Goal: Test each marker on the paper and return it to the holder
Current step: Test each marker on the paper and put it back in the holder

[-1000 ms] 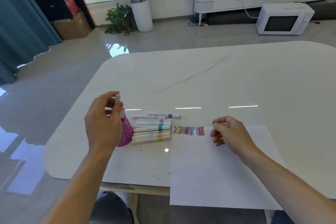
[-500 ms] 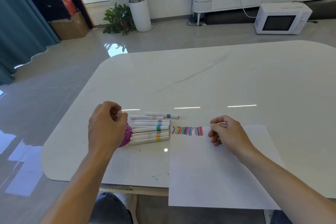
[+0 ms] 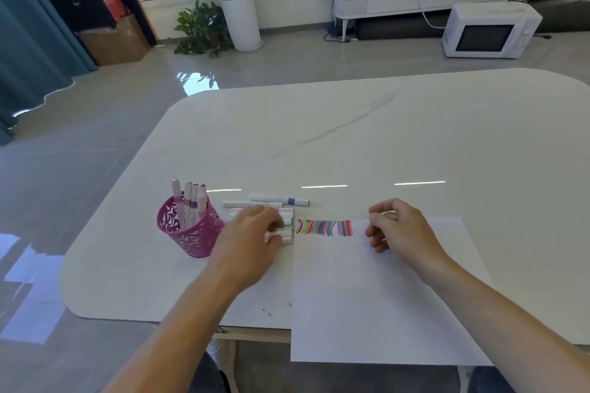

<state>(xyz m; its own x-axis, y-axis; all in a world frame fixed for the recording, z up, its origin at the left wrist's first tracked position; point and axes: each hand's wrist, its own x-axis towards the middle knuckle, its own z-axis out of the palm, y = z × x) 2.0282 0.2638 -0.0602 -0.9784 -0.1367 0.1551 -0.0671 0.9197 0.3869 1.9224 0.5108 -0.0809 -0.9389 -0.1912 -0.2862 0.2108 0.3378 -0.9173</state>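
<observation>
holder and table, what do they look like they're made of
Holder: pink and matte, likely painted metal or plastic. Its wall is cut through in a lacy pattern, and the markers show through the holes.
Table: white and glossy, probably stone or a stone-look slab. It has faint grey veins and reflects sharp bright streaks.
</observation>
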